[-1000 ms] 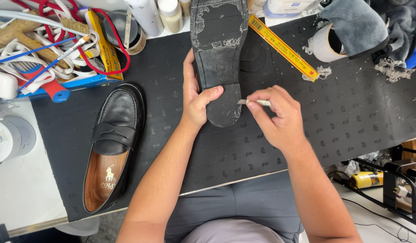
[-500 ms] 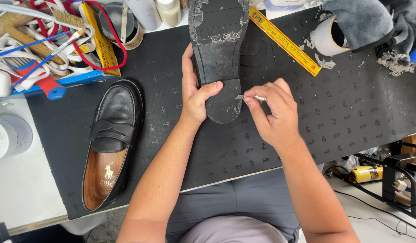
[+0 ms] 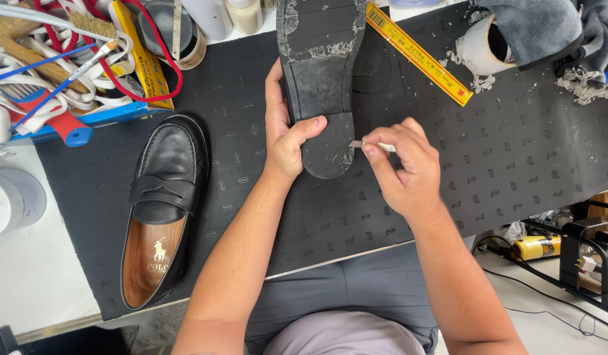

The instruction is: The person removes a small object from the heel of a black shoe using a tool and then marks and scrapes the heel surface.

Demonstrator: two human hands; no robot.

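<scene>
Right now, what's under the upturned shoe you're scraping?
The black patterned mat lies beneath the upturned shoe. The left hand grips its heel end; the right hand holds a small blade at its edge. The shoe's upper is hidden underneath.

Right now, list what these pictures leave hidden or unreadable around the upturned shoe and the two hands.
Head view only:
- Upturned shoe: the far end of its sole is cut off by the top edge; its upper faces down, unseen.
- Small blade: the right hand covers most of it; its kind is unclear.
- Left hand: its fingers wrap behind the shoe, hidden.
- Black loafer: its toe interior is in shadow.
</scene>
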